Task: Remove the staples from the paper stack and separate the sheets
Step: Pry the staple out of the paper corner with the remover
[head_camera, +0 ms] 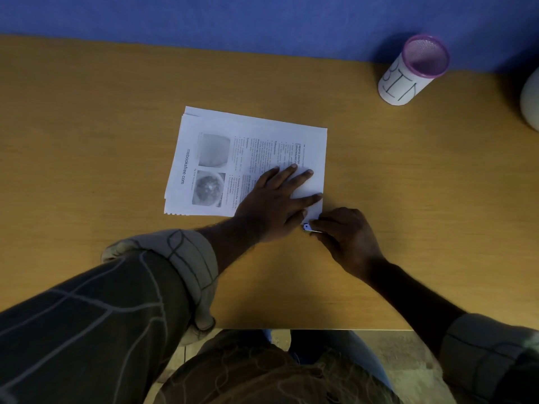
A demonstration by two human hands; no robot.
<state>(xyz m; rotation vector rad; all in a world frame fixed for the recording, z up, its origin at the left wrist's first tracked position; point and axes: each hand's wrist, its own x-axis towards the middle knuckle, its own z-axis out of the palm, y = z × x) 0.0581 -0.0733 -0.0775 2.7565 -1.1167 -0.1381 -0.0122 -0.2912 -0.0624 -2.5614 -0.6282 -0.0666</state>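
Note:
A stack of printed sheets (233, 147) lies flat in the middle of the wooden desk, its edges slightly fanned. My left hand (274, 199) presses flat on the stack's near right part, fingers straight and spread. My right hand (347, 237) sits just off the stack's near right corner, its fingers curled around a small blue-and-white staple remover (306, 227) whose tip meets that corner. The staple itself is hidden.
A white mesh cup with a purple rim, marked "BIN" (408, 74), stands at the back right near the blue wall. A pale rounded object (530, 103) shows at the right edge. The desk's front edge (320, 329) runs just above my lap.

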